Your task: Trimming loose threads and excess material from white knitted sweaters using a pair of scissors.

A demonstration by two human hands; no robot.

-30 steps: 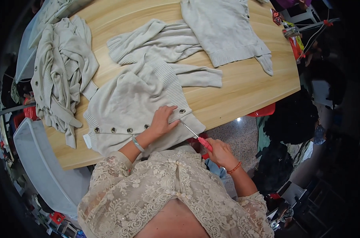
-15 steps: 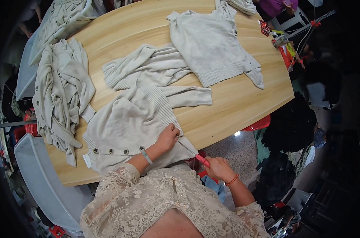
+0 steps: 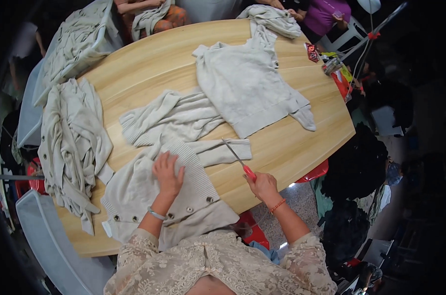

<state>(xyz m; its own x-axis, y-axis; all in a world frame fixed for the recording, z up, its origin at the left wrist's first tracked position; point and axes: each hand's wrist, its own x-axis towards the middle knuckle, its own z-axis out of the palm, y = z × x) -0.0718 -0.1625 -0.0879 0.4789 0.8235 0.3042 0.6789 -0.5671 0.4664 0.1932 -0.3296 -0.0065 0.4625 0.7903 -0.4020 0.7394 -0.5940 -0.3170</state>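
Note:
A cream knitted cardigan with dark buttons (image 3: 134,191) lies spread on the wooden table (image 3: 292,142) in front of me. My left hand (image 3: 167,173) rests flat on its body, fingers apart, a bangle on the wrist. My right hand (image 3: 263,186) grips red-handled scissors (image 3: 238,160); the blades point up-left and their tip reaches the cardigan's ribbed sleeve cuff (image 3: 235,150).
A second cream sweater (image 3: 247,86) lies flat further back. A heap of cream garments (image 3: 73,142) sits at the table's left, more in a grey bin (image 3: 75,44). Other people sit at the far edge. Red stool (image 3: 314,173) below the table's right edge.
My left hand has slid from the cardigan's hem up onto its body. The scissors have lifted from the hem and now point at the sleeve cuff. The view has tilted up.

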